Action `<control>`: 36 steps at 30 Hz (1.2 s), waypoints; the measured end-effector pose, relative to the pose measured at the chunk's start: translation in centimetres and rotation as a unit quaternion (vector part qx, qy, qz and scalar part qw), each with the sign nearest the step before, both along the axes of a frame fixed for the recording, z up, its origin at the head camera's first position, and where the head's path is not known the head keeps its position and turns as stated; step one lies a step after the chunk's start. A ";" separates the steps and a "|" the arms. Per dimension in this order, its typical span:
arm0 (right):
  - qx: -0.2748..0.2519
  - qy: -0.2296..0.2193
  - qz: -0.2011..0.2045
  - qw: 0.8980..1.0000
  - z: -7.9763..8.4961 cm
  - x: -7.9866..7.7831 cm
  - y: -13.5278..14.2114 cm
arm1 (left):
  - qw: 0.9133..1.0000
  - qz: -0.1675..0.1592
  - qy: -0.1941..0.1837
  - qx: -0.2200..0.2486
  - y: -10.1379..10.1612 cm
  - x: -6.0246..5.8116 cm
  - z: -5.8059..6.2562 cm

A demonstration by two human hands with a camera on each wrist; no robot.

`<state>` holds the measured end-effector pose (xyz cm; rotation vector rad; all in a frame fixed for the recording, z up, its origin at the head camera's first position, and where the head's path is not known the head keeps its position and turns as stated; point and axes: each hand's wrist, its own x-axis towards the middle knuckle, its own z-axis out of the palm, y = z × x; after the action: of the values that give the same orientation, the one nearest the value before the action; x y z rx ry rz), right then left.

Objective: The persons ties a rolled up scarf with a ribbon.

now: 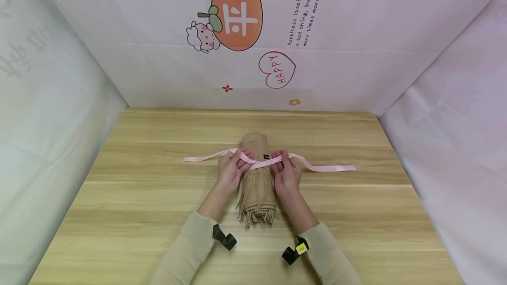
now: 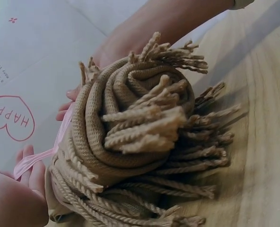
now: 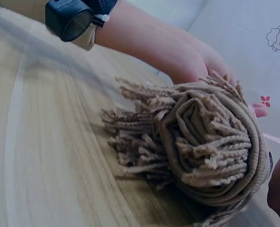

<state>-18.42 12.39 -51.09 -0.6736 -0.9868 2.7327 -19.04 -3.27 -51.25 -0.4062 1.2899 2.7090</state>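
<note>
Pink ribbon (image 1: pixel 259 164) pinched; left hand (image 1: pixel 230 170) mirrors right hand (image 1: pixel 288 175).

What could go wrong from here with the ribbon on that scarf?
1. The pink ribbon crosses atop the rolled scarf with no bow visible; it could slacken if the left hand or right hand slips.
2. The scarf's fringe starts near the ribbon; strands might get caught under it.

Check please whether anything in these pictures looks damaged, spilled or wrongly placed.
On the back wall, the HAPPY heart and English lettering run sideways, which looks odd, as lettering normally reads level. I see no spill, and no visible damage to the rolled fringed cloth or pink ribbon.
</note>
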 end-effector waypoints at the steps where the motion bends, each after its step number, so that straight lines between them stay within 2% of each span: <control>1: 0.005 0.005 0.003 1.000 0.0 0.0 0.0 | 1.000 -0.004 0.001 -0.005 0.0 0.0 0.0; 7: 0.038 0.041 0.027 0.998 -0.2 -0.1 0.2 | 0.998 -0.041 0.016 -0.044 -0.3 -0.4 0.1; 13: 0.059 0.053 0.053 0.995 -0.4 -0.3 0.6 | 0.993 -0.072 0.025 -0.088 -0.6 -0.9 0.1; 21: 0.137 0.064 0.082 0.985 -0.3 -0.7 0.7 | 0.981 -0.119 0.047 -0.147 -0.9 -1.5 0.4; 25: 0.180 0.071 0.108 0.975 -0.2 -0.9 0.8 | 0.970 -0.145 0.074 -0.181 -1.0 -1.7 0.7; 29: 0.231 0.080 0.137 0.960 -0.1 -1.1 1.0 | 0.957 -0.168 0.109 -0.209 -1.1 -2.0 1.0; 32: 0.258 0.086 0.156 0.949 0.0 -1.3 1.2 | 0.949 -0.185 0.115 -0.228 -1.2 -2.2 1.2; 36: 0.273 0.102 0.170 0.941 0.2 -1.5 1.3 | 0.936 -0.210 0.114 -0.260 -1.2 -2.5 1.5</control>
<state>-19.96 13.65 -50.84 -0.1273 -1.8360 2.5108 -21.53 -4.49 -49.75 0.1462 1.9013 2.0855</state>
